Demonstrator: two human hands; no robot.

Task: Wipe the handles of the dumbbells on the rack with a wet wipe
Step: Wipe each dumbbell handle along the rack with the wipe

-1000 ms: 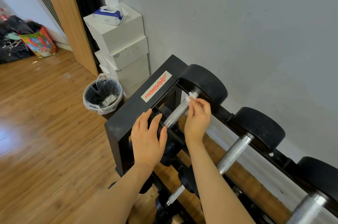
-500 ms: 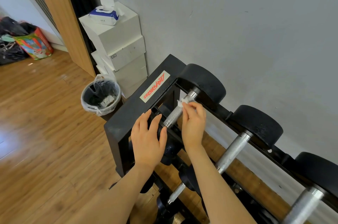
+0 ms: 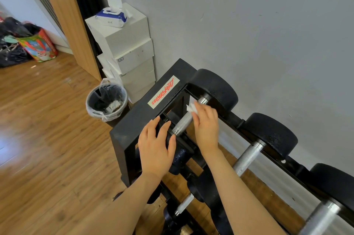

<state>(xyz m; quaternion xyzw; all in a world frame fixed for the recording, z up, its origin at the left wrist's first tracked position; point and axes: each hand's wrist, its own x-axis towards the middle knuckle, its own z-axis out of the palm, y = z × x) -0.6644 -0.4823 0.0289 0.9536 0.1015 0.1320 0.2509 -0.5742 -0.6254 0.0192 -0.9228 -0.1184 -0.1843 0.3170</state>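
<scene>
Dumbbell rack [image 3: 132, 125]: black steel frame, square tube, matte finish, set against a grey painted wall; a pale rectangular sticker [image 3: 163, 92] on the end bar carries slanted red script, apparently "LifeFitness". First dumbbell [image 3: 214, 87], top tier, end position: round black heads with a pebbled surface, joined by a knurled silver metal handle [image 3: 183, 124]. Wet wipe [image 3: 191, 108]: white, crumpled, lying on the far part of that handle beside the head. Right hand [image 3: 206, 127]: fingers curled over the handle, pinching the wipe against the metal. Left hand [image 3: 155, 146]: fingers straight and spread, resting flat on the near black head and the frame edge, gripping nothing. Second dumbbell [image 3: 270, 135] and third dumbbell [image 3: 333, 185]: same pattern, further along the tier; smaller ones sit on the tier below. Wipes pack [image 3: 112, 16]: white and blue soft pack, flip lid raised, small print unreadable, on top of stacked white cardboard boxes [image 3: 126, 50]. Waste bin [image 3: 106, 100]: round, dark, lined with clear plastic, beside the rack end. Floor: glossy wood planks. Printed bag [image 3: 39, 46]: red and green, far left.
</scene>
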